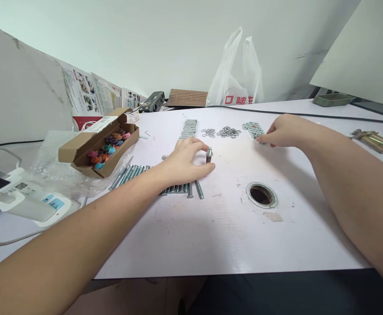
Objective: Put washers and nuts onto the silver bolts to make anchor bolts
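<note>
My left hand (187, 161) is curled round an upright bolt (209, 153), with a washer near its top end. Its fingertips and thumb sit on either side of the bolt, and the bolt's lower part is partly hidden. My right hand (285, 131) reaches to the edge of a cluster of hex nuts (252, 128); its thumb and fingers are pinched together there, and what lies between them is hidden. Left of the nuts are a pile of spring washers or flat rings (228, 132) and a smaller pile of thin rings (208, 132).
Long bolts (130, 174) lie in a row beneath my left forearm, with metal sleeves (189, 127) beyond. An open cardboard box (110, 153) holds colourful plugs. A power strip (40, 203) sits left, a round table hole (261, 195) front right, brass-coloured bolts (377, 141) far right, a plastic bag (235, 81) behind.
</note>
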The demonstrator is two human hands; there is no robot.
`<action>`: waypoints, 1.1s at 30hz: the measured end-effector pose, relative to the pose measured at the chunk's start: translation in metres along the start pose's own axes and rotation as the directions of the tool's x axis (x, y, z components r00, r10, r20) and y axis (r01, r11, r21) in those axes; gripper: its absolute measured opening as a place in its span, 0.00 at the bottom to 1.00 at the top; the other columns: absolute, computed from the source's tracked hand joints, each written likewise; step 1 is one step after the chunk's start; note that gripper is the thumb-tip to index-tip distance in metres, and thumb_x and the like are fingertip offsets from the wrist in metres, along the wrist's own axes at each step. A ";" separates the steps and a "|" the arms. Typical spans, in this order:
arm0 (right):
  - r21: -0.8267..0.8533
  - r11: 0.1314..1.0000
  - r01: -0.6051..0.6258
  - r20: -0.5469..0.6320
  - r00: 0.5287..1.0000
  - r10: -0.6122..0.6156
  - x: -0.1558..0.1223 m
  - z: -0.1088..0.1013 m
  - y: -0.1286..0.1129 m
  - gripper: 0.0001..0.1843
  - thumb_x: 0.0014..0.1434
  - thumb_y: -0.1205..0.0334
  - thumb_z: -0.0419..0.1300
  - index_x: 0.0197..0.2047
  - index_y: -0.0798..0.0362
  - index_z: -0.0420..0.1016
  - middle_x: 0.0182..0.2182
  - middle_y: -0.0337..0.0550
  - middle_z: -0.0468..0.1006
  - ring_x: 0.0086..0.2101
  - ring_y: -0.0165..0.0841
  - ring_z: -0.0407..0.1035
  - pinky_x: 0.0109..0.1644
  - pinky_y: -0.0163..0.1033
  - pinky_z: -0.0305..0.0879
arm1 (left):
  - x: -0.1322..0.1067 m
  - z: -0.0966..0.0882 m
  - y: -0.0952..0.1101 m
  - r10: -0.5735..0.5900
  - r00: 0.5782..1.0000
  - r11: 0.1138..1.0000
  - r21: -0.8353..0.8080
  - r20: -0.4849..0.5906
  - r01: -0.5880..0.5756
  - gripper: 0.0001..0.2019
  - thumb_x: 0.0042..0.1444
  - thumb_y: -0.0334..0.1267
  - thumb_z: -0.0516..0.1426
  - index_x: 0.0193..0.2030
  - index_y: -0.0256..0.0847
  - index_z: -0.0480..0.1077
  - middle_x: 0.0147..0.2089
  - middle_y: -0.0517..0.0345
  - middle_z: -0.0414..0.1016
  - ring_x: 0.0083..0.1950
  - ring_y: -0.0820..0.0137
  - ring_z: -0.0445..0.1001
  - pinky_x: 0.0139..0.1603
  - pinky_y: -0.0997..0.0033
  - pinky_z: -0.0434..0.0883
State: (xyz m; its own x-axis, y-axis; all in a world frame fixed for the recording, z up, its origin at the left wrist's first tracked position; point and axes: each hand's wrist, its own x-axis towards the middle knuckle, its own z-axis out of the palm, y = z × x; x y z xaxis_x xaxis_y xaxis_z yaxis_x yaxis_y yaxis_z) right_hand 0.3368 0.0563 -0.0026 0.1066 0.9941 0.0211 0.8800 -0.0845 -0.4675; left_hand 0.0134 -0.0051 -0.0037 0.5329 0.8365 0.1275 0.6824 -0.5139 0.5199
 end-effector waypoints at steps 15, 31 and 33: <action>-0.256 0.932 -0.256 0.065 0.958 0.281 -0.020 -0.004 -0.023 0.18 0.55 0.51 0.67 0.25 0.57 0.74 0.26 0.59 0.75 0.26 0.38 0.67 0.36 0.48 0.61 | 0.005 0.008 -0.005 0.020 1.000 0.999 0.025 0.002 -0.020 0.12 0.55 0.46 0.60 0.39 0.44 0.82 0.57 0.50 0.72 0.63 0.53 0.63 0.65 0.51 0.64; 0.365 0.813 0.454 0.124 0.841 -0.526 -0.081 0.024 -0.112 0.06 0.56 0.62 0.66 0.38 0.51 0.81 0.17 0.34 0.65 0.19 0.25 0.55 0.24 0.36 0.51 | 0.008 0.008 -0.004 0.076 0.997 0.997 0.022 -0.023 -0.075 0.08 0.55 0.43 0.62 0.35 0.44 0.82 0.44 0.54 0.79 0.52 0.57 0.72 0.59 0.52 0.66; 0.396 0.795 0.460 0.125 0.831 -0.543 -0.079 0.030 -0.110 0.07 0.57 0.62 0.65 0.40 0.51 0.81 0.16 0.33 0.64 0.19 0.25 0.54 0.24 0.36 0.52 | 0.008 0.007 -0.003 0.118 0.993 0.993 0.008 -0.013 -0.118 0.07 0.55 0.41 0.62 0.33 0.43 0.81 0.40 0.55 0.80 0.48 0.61 0.73 0.60 0.53 0.66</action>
State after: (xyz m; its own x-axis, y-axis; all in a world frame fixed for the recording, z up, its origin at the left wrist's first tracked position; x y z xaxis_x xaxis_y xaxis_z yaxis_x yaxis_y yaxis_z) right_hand 0.2181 -0.0111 0.0209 -0.4465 0.8802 0.1611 0.5654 0.4171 -0.7116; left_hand 0.0195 0.0019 -0.0104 0.6033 0.7723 0.1988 0.6185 -0.6105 0.4947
